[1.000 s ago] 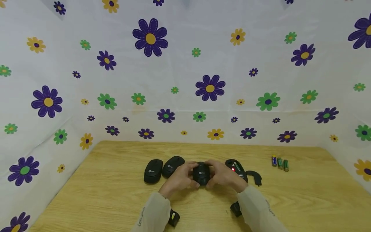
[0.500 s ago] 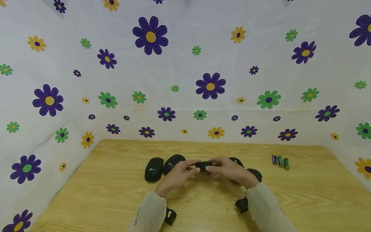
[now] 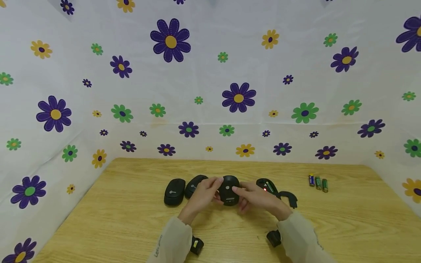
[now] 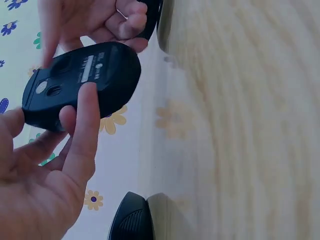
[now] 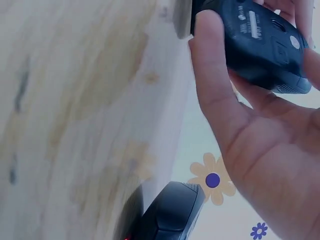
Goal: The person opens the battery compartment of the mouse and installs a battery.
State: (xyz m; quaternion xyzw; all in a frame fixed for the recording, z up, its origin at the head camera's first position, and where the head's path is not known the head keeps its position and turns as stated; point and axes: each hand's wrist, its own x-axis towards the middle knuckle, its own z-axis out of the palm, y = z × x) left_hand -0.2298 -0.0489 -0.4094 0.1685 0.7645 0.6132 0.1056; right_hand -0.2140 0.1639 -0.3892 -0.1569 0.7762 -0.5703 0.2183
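A black computer mouse (image 3: 229, 196) is held up between both hands over the table, its underside turned to the head camera. That underside carries a white label, a pale round spot and a small switch, seen on the mouse (image 4: 117, 72) in the left wrist view. My left hand (image 3: 204, 195) grips its left side. On the opposite side my right hand (image 3: 260, 197) pinches it, the thumb lying on the underside; the right wrist view shows this hand (image 5: 270, 145) close up.
Two black mice (image 3: 174, 192) (image 3: 194, 185) lie to the left. At right, an upturned mouse (image 3: 268, 186) shows a battery and a red light, with a curved black cover (image 3: 289, 199) beside it. Several batteries (image 3: 318, 182) lie further right on the wooden table (image 3: 131, 219). Flowered cloth (image 3: 210, 73) surrounds it.
The mouse stood top side toward the camera between my hands. It has been lifted, tipped edge-on and turned over, so its underside now shows.
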